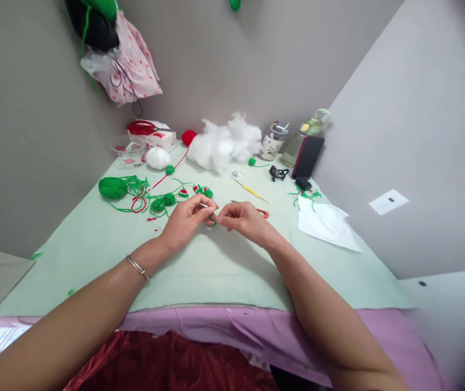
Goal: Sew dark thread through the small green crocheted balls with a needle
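Over the middle of the table my two hands meet with fingertips almost touching. My left hand is closed in a pinch on a small green yarn piece, mostly hidden by the fingers. Thumb and forefinger of my right hand press together at the edge of this piece; what they grip is too small to make out. Just behind the right hand lie orange-handled scissors, partly covered. A yellow-handled crochet hook rests farther back. Small green-and-red crocheted pieces lie beyond my left hand.
Left stand a green yarn ball with tangled strands and a white yarn ball. White stuffing and a red yarn ball sit at the back. Right are a pen cup, bottle, phone, black clip and white tissue.
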Available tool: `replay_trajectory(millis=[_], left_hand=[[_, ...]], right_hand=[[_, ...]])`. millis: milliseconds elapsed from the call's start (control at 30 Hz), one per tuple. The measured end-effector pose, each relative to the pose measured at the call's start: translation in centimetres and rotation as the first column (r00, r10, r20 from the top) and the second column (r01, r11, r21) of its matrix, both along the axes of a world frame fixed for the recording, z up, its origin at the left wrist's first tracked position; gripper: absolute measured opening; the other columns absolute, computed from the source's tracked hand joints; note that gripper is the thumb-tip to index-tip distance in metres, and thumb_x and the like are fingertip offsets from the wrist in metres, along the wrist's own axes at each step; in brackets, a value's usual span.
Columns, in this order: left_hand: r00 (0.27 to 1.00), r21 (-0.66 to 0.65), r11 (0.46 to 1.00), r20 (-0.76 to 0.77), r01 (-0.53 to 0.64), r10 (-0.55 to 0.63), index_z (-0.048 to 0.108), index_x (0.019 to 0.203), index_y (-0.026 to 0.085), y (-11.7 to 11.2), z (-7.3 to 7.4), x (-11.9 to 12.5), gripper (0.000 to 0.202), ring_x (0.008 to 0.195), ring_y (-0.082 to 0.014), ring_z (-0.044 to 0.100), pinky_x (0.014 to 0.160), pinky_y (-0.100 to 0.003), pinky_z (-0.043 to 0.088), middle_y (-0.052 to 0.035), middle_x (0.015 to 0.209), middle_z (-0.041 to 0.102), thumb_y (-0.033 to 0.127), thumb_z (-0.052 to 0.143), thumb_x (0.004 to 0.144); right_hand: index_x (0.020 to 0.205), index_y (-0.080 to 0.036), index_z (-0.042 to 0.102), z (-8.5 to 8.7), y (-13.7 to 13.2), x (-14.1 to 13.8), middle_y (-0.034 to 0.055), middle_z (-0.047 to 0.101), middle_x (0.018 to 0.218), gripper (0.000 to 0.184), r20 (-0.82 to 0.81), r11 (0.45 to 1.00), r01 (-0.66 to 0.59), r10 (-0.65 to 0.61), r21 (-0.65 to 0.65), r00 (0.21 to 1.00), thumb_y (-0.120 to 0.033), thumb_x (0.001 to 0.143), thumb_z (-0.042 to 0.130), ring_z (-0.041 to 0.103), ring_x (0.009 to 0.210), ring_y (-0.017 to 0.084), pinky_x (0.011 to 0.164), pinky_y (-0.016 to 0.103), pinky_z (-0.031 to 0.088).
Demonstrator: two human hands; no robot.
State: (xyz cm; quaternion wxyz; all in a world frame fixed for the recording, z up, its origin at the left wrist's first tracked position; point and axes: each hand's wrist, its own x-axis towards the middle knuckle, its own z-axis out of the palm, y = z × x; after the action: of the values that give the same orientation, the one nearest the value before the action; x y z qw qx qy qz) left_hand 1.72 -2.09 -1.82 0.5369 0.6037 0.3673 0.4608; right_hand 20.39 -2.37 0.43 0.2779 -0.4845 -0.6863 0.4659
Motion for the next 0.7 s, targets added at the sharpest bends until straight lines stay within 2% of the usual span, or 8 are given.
replay_trajectory(millis=[100, 300, 433, 567, 700], left_hand=[[0.999, -0.052, 0.998, 0.030, -0.018, 0.019, 0.062, 0.087, 0.016, 0.30, -0.03, -0.11, 0.026, 0.082, -0.0177, 0.068, 0.074, -0.033, 0.060, -0.0045, 0.093, 0.066, 0.041, 0.069, 0.082], [0.996, -0.052, 0.997, 0.069, -0.055, 0.058, 0.063, 0.084, 0.017, 0.44, 0.03, -0.19, 0.025, 0.087, -0.0192, 0.069, 0.073, -0.031, 0.060, -0.0049, 0.091, 0.068, 0.040, 0.071, 0.081], [0.992, -0.058, 0.996, 0.098, -0.070, 0.075, 0.061, 0.084, 0.016, 0.34, 0.34, -0.22, 0.024, 0.083, -0.0176, 0.069, 0.074, -0.031, 0.060, -0.0036, 0.083, 0.069, 0.038, 0.071, 0.081], [0.975, -0.070, 0.989, 0.173, -0.132, 0.142, 0.059, 0.087, 0.017, 0.49, 0.68, -0.58, 0.022, 0.082, -0.0161, 0.069, 0.076, -0.030, 0.059, -0.0017, 0.080, 0.068, 0.036, 0.070, 0.082], [0.954, -0.146, 0.980, 0.250, -0.133, 0.167, 0.057, 0.087, 0.018, 0.89, 0.86, -1.00, 0.026, 0.070, -0.0123, 0.067, 0.065, -0.025, 0.056, 0.0002, 0.081, 0.066, 0.036, 0.073, 0.079]], right_hand=[[0.073, -0.015, 0.069, 0.10, 0.05, -0.01, 0.0005, 0.061, 0.066, 0.019, -0.012, 1.000, 0.006, -0.006, -0.002, 1.000, -0.032, 0.078, 0.064, 0.053, 0.063, 0.012, 0.059, 0.024, 0.040], [0.073, -0.015, 0.071, 0.41, -0.17, -0.31, 0.0001, 0.061, 0.065, 0.018, -0.016, 1.000, 0.027, -0.027, 0.004, 1.000, -0.032, 0.077, 0.065, 0.051, 0.061, 0.011, 0.056, 0.023, 0.037], [0.073, -0.015, 0.072, 0.51, -0.24, -0.34, -0.0009, 0.058, 0.061, 0.020, 0.018, 0.999, 0.041, -0.042, 0.015, 0.999, -0.033, 0.079, 0.065, 0.047, 0.058, 0.010, 0.054, 0.024, 0.034], [0.076, -0.015, 0.074, 0.54, -0.19, -0.26, -0.0004, 0.058, 0.062, 0.022, 0.052, 0.998, 0.058, -0.059, 0.021, 0.997, -0.035, 0.080, 0.064, 0.048, 0.059, 0.011, 0.054, 0.025, 0.033], [0.076, -0.015, 0.071, 0.42, -0.17, -0.23, -0.0002, 0.060, 0.066, 0.021, 0.054, 0.994, 0.063, -0.067, 0.084, 0.996, -0.033, 0.082, 0.062, 0.049, 0.060, 0.011, 0.056, 0.025, 0.034]])
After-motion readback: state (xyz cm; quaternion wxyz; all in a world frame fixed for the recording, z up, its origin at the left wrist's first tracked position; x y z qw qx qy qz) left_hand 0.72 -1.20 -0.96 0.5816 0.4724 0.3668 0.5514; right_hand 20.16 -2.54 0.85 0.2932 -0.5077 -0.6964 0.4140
